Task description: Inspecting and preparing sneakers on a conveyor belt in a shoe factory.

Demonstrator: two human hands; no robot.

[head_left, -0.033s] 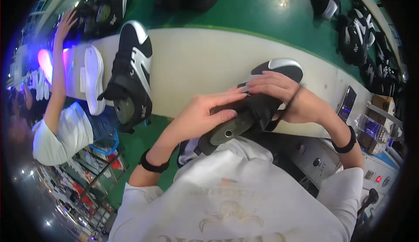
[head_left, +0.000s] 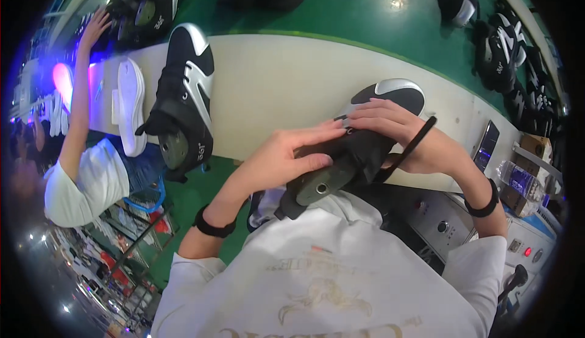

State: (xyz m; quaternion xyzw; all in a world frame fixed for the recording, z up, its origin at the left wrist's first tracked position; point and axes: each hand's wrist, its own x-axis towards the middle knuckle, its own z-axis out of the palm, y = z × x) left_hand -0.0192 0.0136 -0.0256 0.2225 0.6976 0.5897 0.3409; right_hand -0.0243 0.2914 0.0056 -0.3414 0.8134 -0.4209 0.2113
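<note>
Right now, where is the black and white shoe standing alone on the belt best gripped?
Grip the shoe around its ankle collar, coming from the near edge of the belt. That end points towards the person, with the last's flat top showing, and nothing crowds its sides.

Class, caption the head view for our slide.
Both hands, left hand and right hand, grip a black shoe at a pale bench.

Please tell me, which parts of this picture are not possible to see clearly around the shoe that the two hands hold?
Head view, the only one:
- Black shoe: its middle is covered by the left hand and right hand; only the grey toe and the heel end show.
- Right fingertips: what they pinch is too small to tell.
- Control panel: partly behind the right forearm, labels too small.
- Co-worker: bent and blurred at the fisheye rim.
</note>
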